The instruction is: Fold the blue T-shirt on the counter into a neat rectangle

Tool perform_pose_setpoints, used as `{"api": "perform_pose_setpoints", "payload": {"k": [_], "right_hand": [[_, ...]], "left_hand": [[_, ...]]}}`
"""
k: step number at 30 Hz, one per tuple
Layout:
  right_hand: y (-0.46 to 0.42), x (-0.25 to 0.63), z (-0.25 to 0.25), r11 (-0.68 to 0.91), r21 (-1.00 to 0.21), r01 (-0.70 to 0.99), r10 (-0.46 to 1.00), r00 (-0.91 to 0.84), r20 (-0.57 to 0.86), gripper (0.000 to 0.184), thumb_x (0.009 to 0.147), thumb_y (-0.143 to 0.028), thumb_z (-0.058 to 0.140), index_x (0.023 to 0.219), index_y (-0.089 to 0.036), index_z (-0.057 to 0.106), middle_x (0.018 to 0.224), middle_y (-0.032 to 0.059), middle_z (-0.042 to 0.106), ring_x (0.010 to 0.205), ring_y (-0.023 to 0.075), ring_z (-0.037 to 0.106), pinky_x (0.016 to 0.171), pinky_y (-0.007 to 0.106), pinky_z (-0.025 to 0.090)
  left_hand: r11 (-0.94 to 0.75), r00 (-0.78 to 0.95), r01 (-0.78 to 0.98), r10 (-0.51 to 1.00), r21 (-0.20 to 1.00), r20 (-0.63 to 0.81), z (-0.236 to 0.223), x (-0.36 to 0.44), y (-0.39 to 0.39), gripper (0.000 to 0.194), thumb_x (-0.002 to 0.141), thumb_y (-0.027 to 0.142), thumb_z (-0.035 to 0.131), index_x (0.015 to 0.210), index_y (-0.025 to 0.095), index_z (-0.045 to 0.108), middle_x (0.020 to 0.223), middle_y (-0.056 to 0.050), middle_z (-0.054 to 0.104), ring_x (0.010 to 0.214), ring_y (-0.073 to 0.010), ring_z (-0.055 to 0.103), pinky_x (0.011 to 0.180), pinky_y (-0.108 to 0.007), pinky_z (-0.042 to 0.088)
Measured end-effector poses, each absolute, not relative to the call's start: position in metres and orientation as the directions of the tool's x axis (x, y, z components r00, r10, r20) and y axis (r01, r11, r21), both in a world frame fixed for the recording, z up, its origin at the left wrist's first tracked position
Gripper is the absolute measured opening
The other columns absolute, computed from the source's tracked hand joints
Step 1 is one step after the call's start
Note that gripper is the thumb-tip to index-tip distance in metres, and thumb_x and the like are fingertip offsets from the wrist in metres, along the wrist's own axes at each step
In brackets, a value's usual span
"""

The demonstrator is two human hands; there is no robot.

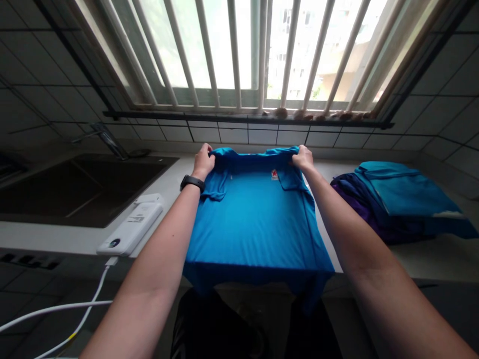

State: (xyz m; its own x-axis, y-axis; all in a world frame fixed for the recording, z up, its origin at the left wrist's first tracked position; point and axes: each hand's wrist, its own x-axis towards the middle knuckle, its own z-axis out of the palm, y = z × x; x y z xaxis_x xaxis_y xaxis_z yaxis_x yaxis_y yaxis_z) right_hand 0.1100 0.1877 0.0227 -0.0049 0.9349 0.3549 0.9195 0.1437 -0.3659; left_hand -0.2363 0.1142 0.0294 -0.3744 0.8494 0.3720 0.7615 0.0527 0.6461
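Note:
A bright blue shirt (254,219) lies spread on the white counter (430,254) below a barred window, its lower hem hanging over the front edge. My left hand (203,160) is closed on the shirt's far left shoulder, with a black band on that wrist. My right hand (302,157) is closed on the far right shoulder, next to a small red and white logo (275,174). Both arms reach straight forward over the shirt.
A dark sink (75,184) with a tap (107,137) lies to the left. A white power bank (130,227) with a white cable (75,319) rests on the counter's left. A pile of folded blue and purple clothes (396,199) sits on the right.

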Motion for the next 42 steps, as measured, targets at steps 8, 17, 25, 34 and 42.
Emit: {"api": "perform_pose_setpoints", "payload": {"k": [8, 17, 25, 34, 42], "right_hand": [[0.159, 0.103, 0.038, 0.161, -0.454, 0.876, 0.960, -0.032, 0.279, 0.032, 0.097, -0.037, 0.057, 0.109, -0.013, 0.074, 0.112, 0.0162, 0.074, 0.105, 0.0284, 0.068, 0.093, 0.034, 0.051], [0.122, 0.128, 0.047, 0.237, -0.450, 0.861, 0.932, -0.071, 0.355, 0.033, 0.098, -0.037, 0.057, 0.105, -0.012, 0.078, 0.110, 0.0158, 0.077, 0.108, 0.0296, 0.069, 0.094, 0.035, 0.050], [0.023, 0.170, 0.015, 0.632, -0.628, 0.454, 0.761, -0.209, 0.614, 0.047, 0.090, -0.066, 0.062, 0.093, -0.021, 0.076, 0.113, 0.0102, 0.075, 0.109, 0.0280, 0.068, 0.100, 0.040, 0.052], [-0.075, 0.180, -0.043, 0.501, -0.748, 0.436, 0.864, -0.311, 0.397, 0.032, 0.092, -0.053, 0.065, 0.090, -0.023, 0.076, 0.120, 0.0106, 0.075, 0.113, 0.0291, 0.069, 0.104, 0.044, 0.051], [-0.116, 0.195, -0.034, 0.514, -0.769, 0.379, 0.828, -0.455, 0.329, 0.055, 0.095, -0.069, 0.056, 0.075, -0.021, 0.076, 0.109, 0.0107, 0.077, 0.099, 0.0266, 0.071, 0.090, 0.038, 0.055]], "left_hand": [[-0.046, -0.181, 0.884, 0.884, 0.466, 0.431, 0.039, -0.217, 0.105, 0.015, 0.081, 0.016, 0.055, 0.093, 0.018, 0.063, 0.113, -0.010, 0.069, 0.107, -0.0239, 0.064, 0.098, -0.033, 0.052], [-0.024, -0.235, 0.655, 0.944, 0.756, 0.234, 0.046, -0.219, 0.061, 0.033, 0.064, 0.005, 0.046, 0.092, 0.019, 0.057, 0.082, 0.000, 0.066, 0.069, -0.0170, 0.069, 0.062, -0.027, 0.055], [-0.122, -0.312, 0.619, 0.868, 0.776, 0.385, 0.038, -0.225, -0.053, 0.013, 0.063, 0.019, 0.056, 0.061, 0.021, 0.043, 0.087, -0.003, 0.072, 0.072, -0.0156, 0.064, 0.056, -0.021, 0.047], [0.027, -0.367, 0.708, 0.868, 0.706, 0.335, -0.030, -0.212, -0.141, 0.013, 0.067, 0.018, 0.051, 0.058, 0.022, 0.043, 0.089, -0.002, 0.075, 0.086, -0.0180, 0.067, 0.080, -0.024, 0.048], [-0.054, -0.284, 0.791, 0.850, 0.609, 0.444, -0.045, -0.218, -0.185, 0.018, 0.068, 0.012, 0.049, 0.062, 0.024, 0.037, 0.102, -0.004, 0.075, 0.100, -0.0236, 0.067, 0.092, -0.034, 0.052]]}}
